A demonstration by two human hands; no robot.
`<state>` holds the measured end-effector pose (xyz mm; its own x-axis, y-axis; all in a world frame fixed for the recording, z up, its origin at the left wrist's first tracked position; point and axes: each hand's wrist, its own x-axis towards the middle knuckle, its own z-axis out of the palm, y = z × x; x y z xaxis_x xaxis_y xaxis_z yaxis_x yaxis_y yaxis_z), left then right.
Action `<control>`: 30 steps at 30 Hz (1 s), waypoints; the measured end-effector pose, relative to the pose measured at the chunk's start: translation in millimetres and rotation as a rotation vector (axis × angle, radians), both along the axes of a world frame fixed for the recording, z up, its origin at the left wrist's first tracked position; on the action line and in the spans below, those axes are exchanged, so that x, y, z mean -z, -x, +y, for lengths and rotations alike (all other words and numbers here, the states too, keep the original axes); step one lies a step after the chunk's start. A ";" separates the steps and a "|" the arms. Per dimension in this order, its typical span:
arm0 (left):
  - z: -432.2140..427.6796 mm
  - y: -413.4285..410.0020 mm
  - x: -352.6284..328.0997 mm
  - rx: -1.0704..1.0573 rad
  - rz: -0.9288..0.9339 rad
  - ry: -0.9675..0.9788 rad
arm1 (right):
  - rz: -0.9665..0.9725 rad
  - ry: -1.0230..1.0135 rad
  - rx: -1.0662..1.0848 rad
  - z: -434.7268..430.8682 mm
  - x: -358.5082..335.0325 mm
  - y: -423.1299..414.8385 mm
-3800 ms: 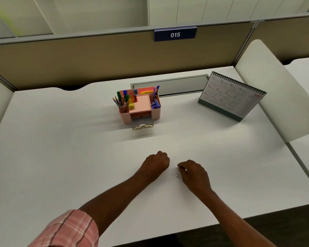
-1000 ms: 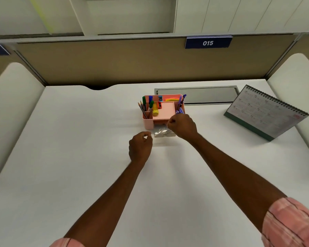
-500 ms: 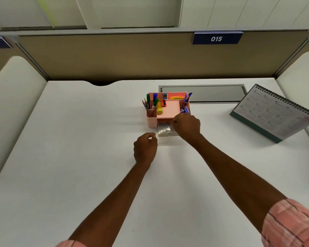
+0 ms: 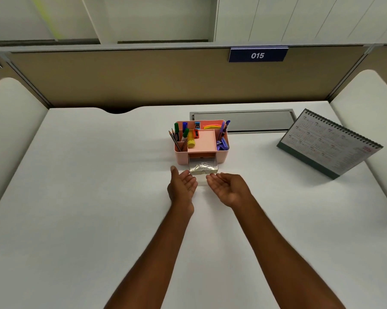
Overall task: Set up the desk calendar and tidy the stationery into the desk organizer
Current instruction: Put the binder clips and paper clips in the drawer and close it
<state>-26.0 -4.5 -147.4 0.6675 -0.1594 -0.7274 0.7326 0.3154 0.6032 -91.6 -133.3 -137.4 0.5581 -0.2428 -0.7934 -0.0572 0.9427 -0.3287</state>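
On the white desk (image 4: pixel 76 197), just past the middle: pink desk organizer (image 4: pixel 181 156), upright, its clear drawer (image 4: pixel 203 169) pulled out toward the near side. Inside the drawer: a heap of silver paper clips (image 4: pixel 202 167).

In the organizer's left compartments: pencils (image 4: pixel 174 139), green markers (image 4: pixel 176 128) and a yellow highlighter (image 4: pixel 191 141). On its right side: purple pens (image 4: pixel 222 129) standing, purple binder clips (image 4: pixel 222 144) in front of them.

Just near of the drawer: left hand (image 4: pixel 182 182), palm turned up, fingers loosely spread, gripping nothing, fingertips by the drawer's left near corner. Beside it, apart: right hand (image 4: pixel 227 187), also palm up, fingers relaxed and spread, holding nothing, fingertips at the drawer's near edge. Contact with the drawer: cannot tell.

Far right on the desk, well apart from the organizer: desk calendar (image 4: pixel 328 143), standing tent-wise, spiral binding on top, printed face toward the left.

Behind the organizer: a grey hatch (image 4: pixel 255 121) set into the desk. On the partition beyond: a blue plate (image 4: pixel 257 55) reading 015.
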 end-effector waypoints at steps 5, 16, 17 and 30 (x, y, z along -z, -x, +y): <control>-6.3 -6.1 -7.2 -0.030 0.019 0.026 | -0.039 -0.072 0.016 3.4 -1.4 -5.4; -10.3 -22.8 -17.0 0.013 0.034 0.095 | -0.025 -0.023 0.066 -2.6 -8.8 -24.8; -11.7 -23.5 -17.1 0.016 0.035 0.102 | -0.021 -0.012 0.069 -4.4 -9.4 -25.9; -26.5 -33.2 -13.4 -0.014 -0.007 0.164 | -0.010 0.027 0.111 -12.9 -11.2 -37.9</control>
